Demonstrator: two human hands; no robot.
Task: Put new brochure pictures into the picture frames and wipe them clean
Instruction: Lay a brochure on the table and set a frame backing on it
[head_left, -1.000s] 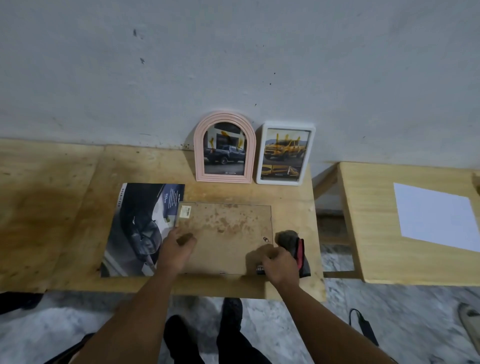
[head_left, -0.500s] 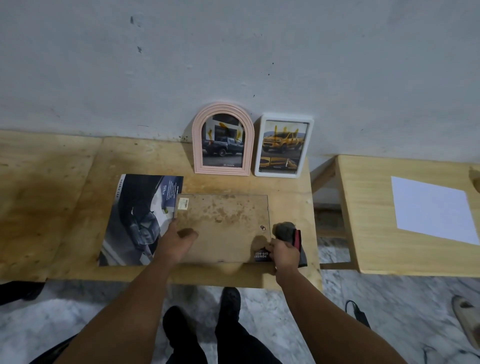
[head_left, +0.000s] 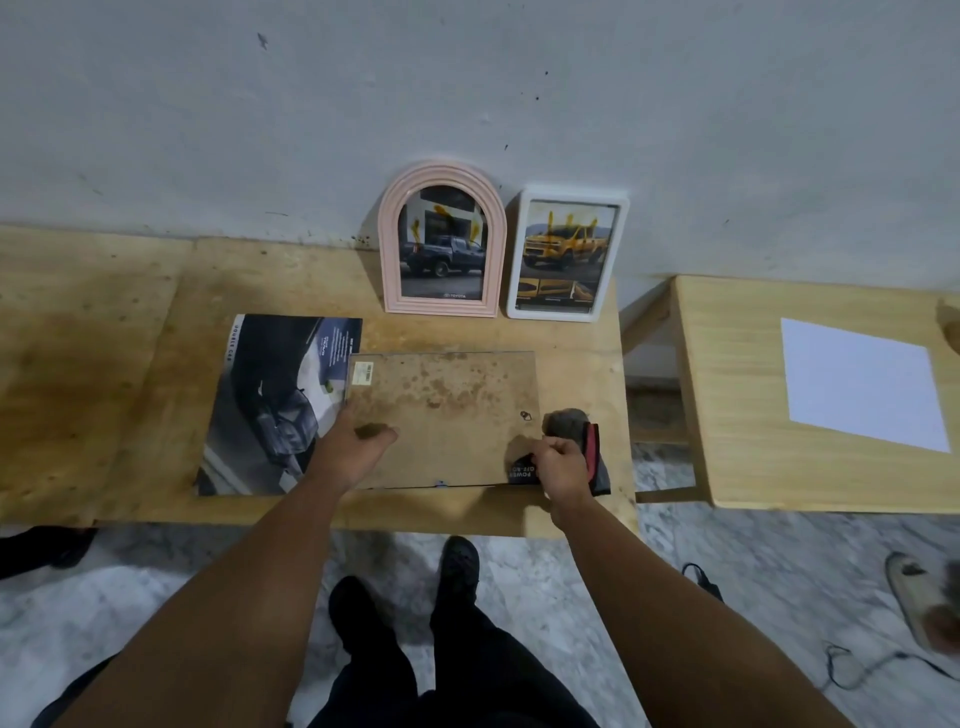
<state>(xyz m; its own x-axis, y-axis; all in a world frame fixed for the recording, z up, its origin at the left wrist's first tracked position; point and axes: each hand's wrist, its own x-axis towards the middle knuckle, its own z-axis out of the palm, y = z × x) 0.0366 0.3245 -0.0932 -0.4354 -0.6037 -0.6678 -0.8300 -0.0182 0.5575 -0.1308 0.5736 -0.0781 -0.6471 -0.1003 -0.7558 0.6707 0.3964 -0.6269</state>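
a third picture frame (head_left: 441, 415) lies face down near the front edge of the wooden table (head_left: 130, 415), its stained board backing uppermost, a small label at its far left corner and a small hanger fitting near its right side. its left part overlaps the brochure (head_left: 270, 405), which lies flat to the left. two frames already holding car pictures lean against the wall at the far side: a pink arched frame (head_left: 441, 306) and, just beside it on the right, a white rectangular frame (head_left: 566, 312); yellowish smears show on the glass of both.

step in hand, as judged: opening or closing the back of the flat frame; whether a new picture is yet inside cannot be told. the next move likely calls for working the clips at the backing's edges, then turning the frame over; wiping appears undone.

the left hand (head_left: 353, 447) rests on the backing near its left side, thumb stretched right, palm down, fingers relaxed and gripping nothing. the right hand (head_left: 558, 462) is curled at the frame's near right corner, over a dark cloth with a red stripe (head_left: 592, 447) lying there; whether its fingers pinch the cloth, the frame edge or nothing cannot be told. both forearms reach in from the near side.

a second, paler table (head_left: 727, 415) stands to the right, bearing a white sheet (head_left: 857, 384).
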